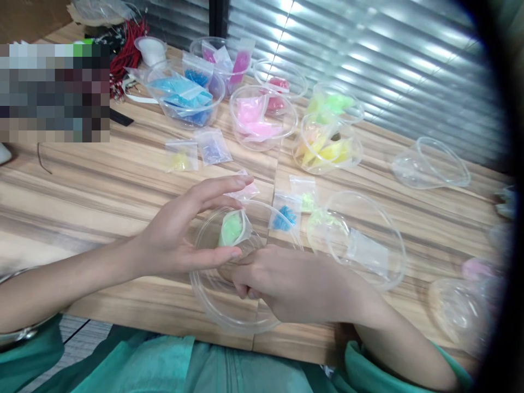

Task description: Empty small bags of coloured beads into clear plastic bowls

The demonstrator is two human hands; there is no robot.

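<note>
A large clear round bowl (216, 314) stands near the table's front edge. Inside it is a small bag of light green material (232, 228), its top facing up. My left hand (184, 229) reaches over the bowl's left side, thumb and fingers spread on either side of the green bag, holding nothing. My right hand (286, 278) is over the bowl's right part with its fingers curled down and pressed together; what they hold, if anything, is hidden. Just behind the bowl lie a bag of blue pieces (284, 218), a bag of yellow-green pieces (307, 202) and a pink bag (244, 188).
Clear tubs with blue bags (180, 95), pink bags (257, 123) and yellow bags (331, 153) line the back. A clear bowl (399, 245) stands at the right. Small yellow (179, 160) and purple (213, 148) bags lie mid-table. Red cords (129, 49) are at the back left.
</note>
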